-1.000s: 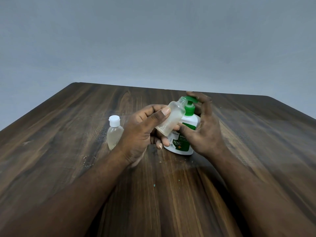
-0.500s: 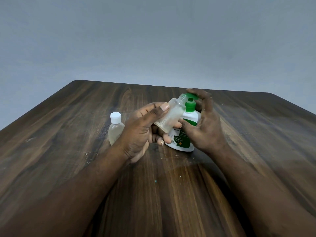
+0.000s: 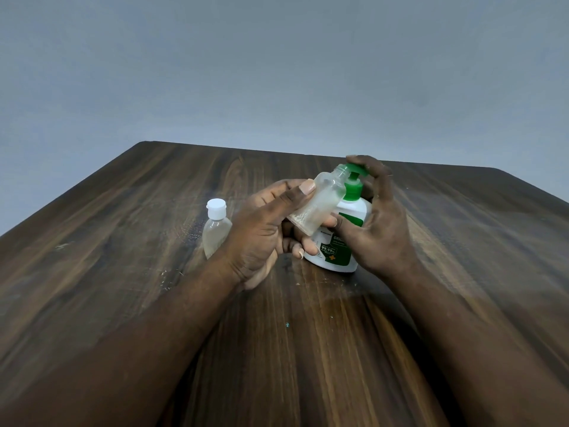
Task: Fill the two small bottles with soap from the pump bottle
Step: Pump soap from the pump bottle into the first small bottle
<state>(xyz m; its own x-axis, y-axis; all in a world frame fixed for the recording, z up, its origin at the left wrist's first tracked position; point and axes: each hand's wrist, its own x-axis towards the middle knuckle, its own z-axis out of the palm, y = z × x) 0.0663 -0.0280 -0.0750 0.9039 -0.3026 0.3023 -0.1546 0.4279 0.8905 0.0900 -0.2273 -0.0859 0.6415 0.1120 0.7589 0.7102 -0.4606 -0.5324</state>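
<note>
My left hand (image 3: 261, 229) grips an uncapped small clear bottle (image 3: 320, 201), tilted so its open mouth meets the spout of the green pump head (image 3: 355, 172). A little pale soap lies in the tilted bottle. The white pump bottle (image 3: 338, 241) with a green label stands on the wooden table (image 3: 123, 241). My right hand (image 3: 378, 223) is curled round the pump bottle, thumb on its front and fingers on top of the pump head. A second small bottle (image 3: 215, 229) with a white cap stands upright to the left, just behind my left wrist.
A few pale specks and a tiny teal speck (image 3: 288, 325) lie on the dark table top. A plain grey wall (image 3: 277, 72) rises behind the table's far edge.
The pump head has risen a little under my right fingers. The small bottle stays tilted at the spout, and the view has shifted slightly.
</note>
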